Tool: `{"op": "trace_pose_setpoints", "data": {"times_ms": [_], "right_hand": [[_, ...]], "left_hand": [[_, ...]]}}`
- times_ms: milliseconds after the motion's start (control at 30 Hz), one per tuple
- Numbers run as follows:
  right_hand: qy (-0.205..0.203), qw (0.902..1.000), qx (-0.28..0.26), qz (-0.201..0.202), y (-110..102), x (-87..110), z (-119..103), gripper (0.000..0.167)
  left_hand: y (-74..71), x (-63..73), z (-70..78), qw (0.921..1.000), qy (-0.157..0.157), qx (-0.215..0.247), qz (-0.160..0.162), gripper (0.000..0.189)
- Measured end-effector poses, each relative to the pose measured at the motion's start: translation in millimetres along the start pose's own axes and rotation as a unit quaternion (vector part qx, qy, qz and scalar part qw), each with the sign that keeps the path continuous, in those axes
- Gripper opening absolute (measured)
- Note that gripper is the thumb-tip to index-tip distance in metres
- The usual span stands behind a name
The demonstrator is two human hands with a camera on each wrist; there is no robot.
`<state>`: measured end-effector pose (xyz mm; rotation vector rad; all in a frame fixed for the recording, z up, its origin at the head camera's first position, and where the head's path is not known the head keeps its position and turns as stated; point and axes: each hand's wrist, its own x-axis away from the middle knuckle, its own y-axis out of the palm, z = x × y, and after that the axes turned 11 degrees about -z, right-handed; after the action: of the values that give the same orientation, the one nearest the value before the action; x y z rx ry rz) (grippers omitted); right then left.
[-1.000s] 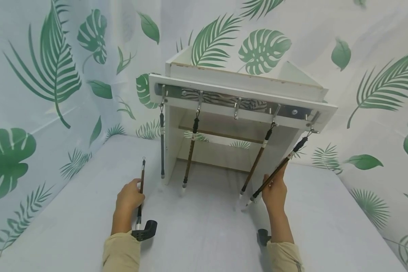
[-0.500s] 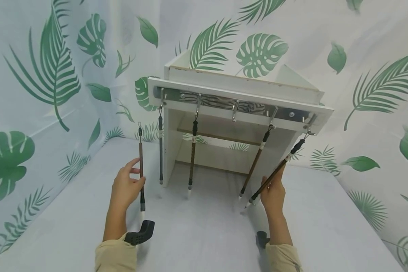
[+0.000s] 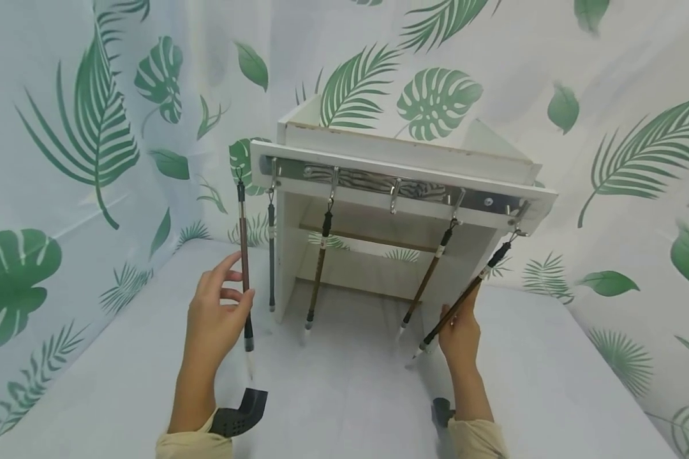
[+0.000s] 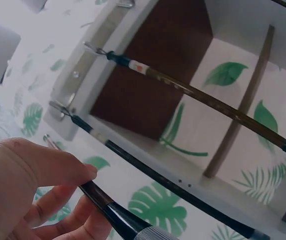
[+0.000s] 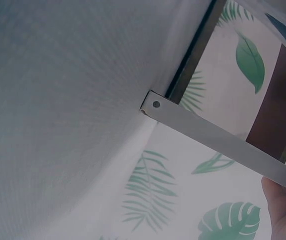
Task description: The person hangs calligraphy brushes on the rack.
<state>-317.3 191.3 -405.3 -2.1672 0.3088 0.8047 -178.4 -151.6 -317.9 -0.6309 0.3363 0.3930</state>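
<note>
In the head view my left hand (image 3: 215, 319) pinches a calligraphy brush (image 3: 244, 239) between thumb and fingers. The brush stands nearly upright, its loop level with the left end of the hook rail (image 3: 379, 178) and its pale tip down. The left wrist view shows the thumb pressed on its shaft above the dark ferrule (image 4: 123, 220). My right hand (image 3: 460, 335) grips the right side panel (image 3: 471, 255) of a white rack near its lower front edge; in the right wrist view only part of that hand (image 5: 285, 212) shows at the panel. Several calligraphy brushes (image 3: 321, 261) hang from the rail.
The rail's middle hook (image 3: 395, 196) carries nothing. A leftmost hanging brush (image 3: 272, 255) is close beside the held one. The rack stands on a white-covered surface (image 3: 344, 395), with leaf-printed sheeting (image 3: 626, 146) behind and at the sides. Black wrist mounts (image 3: 241, 414) sit on both wrists.
My left hand has lifted the calligraphy brush, bringing its loop up from below the rail to beside the rail's left end. My right hand stays on the side panel.
</note>
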Motion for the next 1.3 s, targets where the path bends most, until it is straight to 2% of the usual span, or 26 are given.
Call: {"op": "trace_pose_setpoints", "data": {"times_ms": [100,200,467,633,767,1067,1300], "right_hand": [[-0.001,1.0000,0.001,0.000,1.8,2.8,0.6,0.082],[0.000,1.0000,0.004,0.002,1.8,3.6,0.9,0.082],[-0.006,1.0000,0.005,0.003,-0.6,1.8,2.8,0.083],[-0.011,0.9999,-0.003,0.004,0.2,2.5,2.4,0.084],[-0.017,0.9998,-0.002,0.009,-0.8,1.4,0.9,0.086],[-0.010,0.9999,-0.002,0.007,-1.8,1.8,0.0,0.087],[-0.009,1.0000,0.003,0.002,-3.3,2.2,-0.7,0.084]], "left_hand": [[-1.4,4.6,4.3,0.9991,0.038,-0.009,0.017,0.057],[0.6,6.9,9.5,0.9972,0.071,-0.013,0.019,0.058],[15.2,8.8,21.2,0.9928,0.118,-0.022,-0.007,0.058],[24.9,11.4,29.2,0.9867,0.159,-0.026,-0.019,0.058],[31.1,12.7,36.1,0.9840,0.175,-0.016,-0.031,0.058],[39.2,14.9,41.1,0.9818,0.182,0.009,-0.054,0.059],[52.2,17.7,49.0,0.9749,0.211,0.007,-0.070,0.062]]}}
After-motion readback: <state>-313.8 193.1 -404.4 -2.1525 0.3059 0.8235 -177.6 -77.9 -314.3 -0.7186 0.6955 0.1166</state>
